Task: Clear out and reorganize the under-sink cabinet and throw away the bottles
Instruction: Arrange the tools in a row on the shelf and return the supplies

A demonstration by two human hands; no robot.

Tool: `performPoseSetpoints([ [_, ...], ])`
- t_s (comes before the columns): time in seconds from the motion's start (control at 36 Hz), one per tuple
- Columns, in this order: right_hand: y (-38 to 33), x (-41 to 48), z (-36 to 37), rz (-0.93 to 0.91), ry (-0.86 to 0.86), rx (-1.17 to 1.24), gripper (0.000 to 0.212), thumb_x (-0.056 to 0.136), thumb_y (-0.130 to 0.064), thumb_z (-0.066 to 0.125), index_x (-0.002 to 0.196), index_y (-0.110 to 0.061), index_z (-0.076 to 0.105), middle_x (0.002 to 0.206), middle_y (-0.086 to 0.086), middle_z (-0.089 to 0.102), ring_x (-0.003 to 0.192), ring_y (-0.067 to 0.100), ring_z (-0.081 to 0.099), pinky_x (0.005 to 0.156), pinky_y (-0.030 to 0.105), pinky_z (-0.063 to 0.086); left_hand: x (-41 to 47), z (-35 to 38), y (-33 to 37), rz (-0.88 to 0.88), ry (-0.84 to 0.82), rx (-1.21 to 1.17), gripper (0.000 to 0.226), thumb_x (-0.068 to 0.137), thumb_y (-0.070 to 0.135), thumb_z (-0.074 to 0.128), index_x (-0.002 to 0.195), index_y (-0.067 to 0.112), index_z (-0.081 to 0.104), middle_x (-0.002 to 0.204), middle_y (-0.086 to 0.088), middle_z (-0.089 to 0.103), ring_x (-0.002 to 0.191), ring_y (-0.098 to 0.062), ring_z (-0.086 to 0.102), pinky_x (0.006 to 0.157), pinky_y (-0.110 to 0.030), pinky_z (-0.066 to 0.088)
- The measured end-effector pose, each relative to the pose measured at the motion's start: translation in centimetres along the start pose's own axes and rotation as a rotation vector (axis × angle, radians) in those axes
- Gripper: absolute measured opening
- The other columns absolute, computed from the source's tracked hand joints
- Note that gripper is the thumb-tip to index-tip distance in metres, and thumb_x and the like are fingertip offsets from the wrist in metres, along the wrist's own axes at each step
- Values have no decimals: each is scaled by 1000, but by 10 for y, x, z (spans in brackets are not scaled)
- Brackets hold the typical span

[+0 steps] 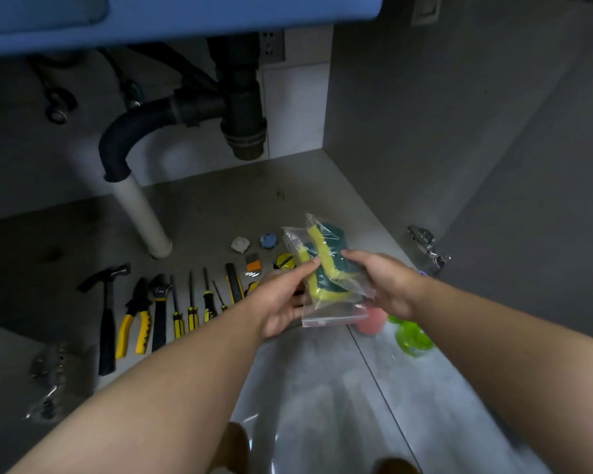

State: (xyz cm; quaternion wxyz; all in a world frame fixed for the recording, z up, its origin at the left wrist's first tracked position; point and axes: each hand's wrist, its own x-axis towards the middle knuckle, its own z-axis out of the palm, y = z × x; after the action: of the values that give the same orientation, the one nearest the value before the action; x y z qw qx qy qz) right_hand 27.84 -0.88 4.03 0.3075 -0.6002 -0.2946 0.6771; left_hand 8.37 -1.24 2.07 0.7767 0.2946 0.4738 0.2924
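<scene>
Both my hands hold a clear plastic bag (336,309) with yellow and green sponges (326,265) inside, above the front edge of the open under-sink cabinet (254,200). My left hand (285,299) grips the bag's left side from below, thumb on the sponge. My right hand (380,278) grips the bag's right side. A row of tools lies on the cabinet floor: a hammer (105,323), yellow-handled pliers (136,319), a wrench (159,309) and several screwdrivers (190,302).
A black drain trap (240,107) and a white pipe (141,213) hang at the back. A tape measure (284,261), a blue cap (267,240) and a white lump (240,243) lie behind the bag. A pink object (372,323) and a green bottle (411,336) lie on the tiled floor. A door hinge (425,248) sticks out at right.
</scene>
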Motion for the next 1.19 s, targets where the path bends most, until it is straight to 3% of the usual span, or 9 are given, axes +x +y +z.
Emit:
performPoseSetpoints([
  [0.08,5,10,15,-35,78,-66,31,88,-42,66,106,-17,72,93,4,78,76,24,71,78,38,50,5,-9,-10,-18,22,-47,45,89,37,75,126,13,67,118,-11,74,113,-30,70,101,-50,54],
  [0.22,20,25,30,-80,118,7,15,94,-28,64,100,-14,65,87,5,77,64,20,73,49,28,51,13,-34,-15,-49,108,31,39,91,32,72,125,15,65,114,-10,76,108,-28,72,103,-49,52],
  [0.44,18,53,18,-153,246,78,7,95,-24,65,92,-19,62,86,3,76,66,18,73,51,26,53,32,-63,-11,99,390,68,25,86,30,77,104,18,65,76,6,73,64,-10,66,59,-26,51],
  [0.53,19,73,12,-182,410,3,8,96,-24,63,94,-19,57,90,9,73,69,20,73,54,30,57,35,-70,-2,133,425,50,38,82,37,80,110,19,62,100,0,75,89,-17,71,74,-34,57],
  [0.58,19,89,7,-206,567,-149,11,94,-25,61,100,-17,56,99,16,69,87,33,69,77,45,59,37,-77,4,170,473,18,44,79,41,82,112,20,62,106,-2,75,98,-21,72,83,-38,60],
  [0.64,19,101,2,-187,646,-308,20,92,-25,59,109,-15,54,104,15,66,92,34,63,81,41,52,37,-85,9,203,500,-37,50,77,42,84,117,22,62,110,-2,75,101,-21,72,83,-38,61],
  [0.83,19,135,5,-99,541,-561,40,85,-16,66,120,-13,48,115,14,59,91,27,56,70,24,41,40,-100,12,236,475,-113,53,77,35,85,123,22,61,109,0,77,105,-23,73,102,-47,53],
  [1.0,0,155,13,-192,639,-546,43,88,-16,69,126,-8,48,127,19,50,107,35,58,88,34,49,45,-91,16,217,425,-132,51,83,34,80,128,19,60,116,-3,75,107,-23,72,102,-45,53],
  [1.19,-13,173,18,-184,502,-734,41,95,-37,61,123,-8,62,120,17,64,108,34,61,88,33,50,52,-81,11,181,387,-145,50,82,34,81,125,18,63,114,-1,76,108,-21,72,105,-44,51],
])
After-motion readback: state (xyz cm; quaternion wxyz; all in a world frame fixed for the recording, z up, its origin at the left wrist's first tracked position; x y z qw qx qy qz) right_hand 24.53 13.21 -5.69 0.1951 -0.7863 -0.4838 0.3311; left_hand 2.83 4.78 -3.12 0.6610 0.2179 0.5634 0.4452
